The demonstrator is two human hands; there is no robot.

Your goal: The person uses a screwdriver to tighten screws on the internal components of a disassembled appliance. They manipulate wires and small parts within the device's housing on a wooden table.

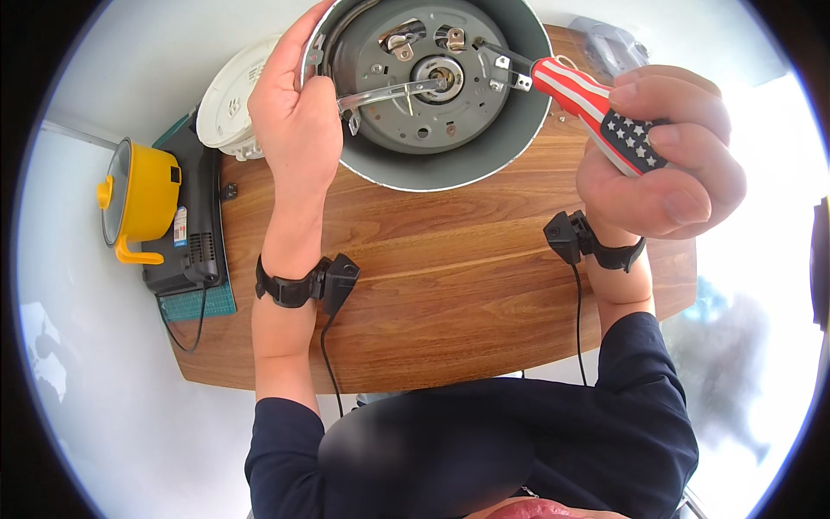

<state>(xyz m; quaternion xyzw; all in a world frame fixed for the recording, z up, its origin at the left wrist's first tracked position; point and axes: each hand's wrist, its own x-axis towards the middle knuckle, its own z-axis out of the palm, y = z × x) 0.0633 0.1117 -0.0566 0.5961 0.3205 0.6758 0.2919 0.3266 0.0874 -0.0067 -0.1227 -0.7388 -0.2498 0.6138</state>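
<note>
Tipped toward me at the far side of the table is a round metal appliance housing [527,130], grey inside, like an opened rice cooker body. Within it sits a metal plate [389,134] with brackets, a central round part and a long metal strip [393,92]. My left hand [298,130] grips the housing's left rim, fingers behind and thumb at the edge. In my right hand [666,160] is a screwdriver [575,91] with a red and white striped handle and white stars on black. Its shaft points left, and the tip meets the plate near its upper right.
A white plastic cover [229,104] lies left of the housing. Beyond it stand a yellow pot [151,195] and a black appliance [194,233] with a cable, on a green mat [203,303]. Clear plastic [609,43] lies at the back right of the wooden table [450,277].
</note>
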